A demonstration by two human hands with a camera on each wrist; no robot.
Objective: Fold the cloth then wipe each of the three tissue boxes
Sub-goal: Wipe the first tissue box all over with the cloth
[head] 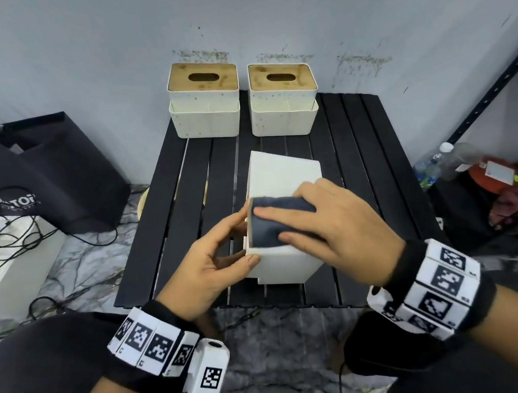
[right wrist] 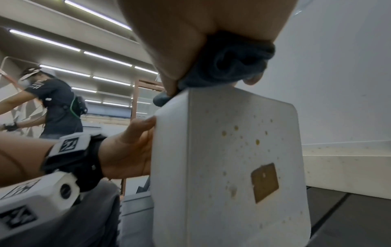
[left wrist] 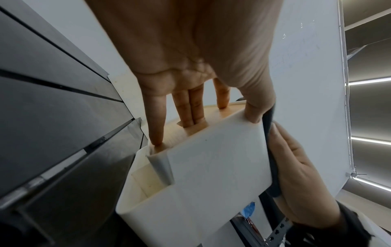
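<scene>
Cloth [head: 268,230] half buried under the fingers of the right hand [head: 334,220] | tissue box [head: 281,174] lid side turned away, left hand [head: 207,266] fingertips lost behind it | right wrist view: brown patch [right wrist: 264,182] on box base blurred, perhaps a sticker mark | bottle [head: 460,157] label unreadable

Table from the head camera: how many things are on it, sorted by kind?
Tissue boxes: 3 (two upright at the back, one on its side in front)
Cloth: 1 (dark, pressed on the front box)
Total: 4
</scene>
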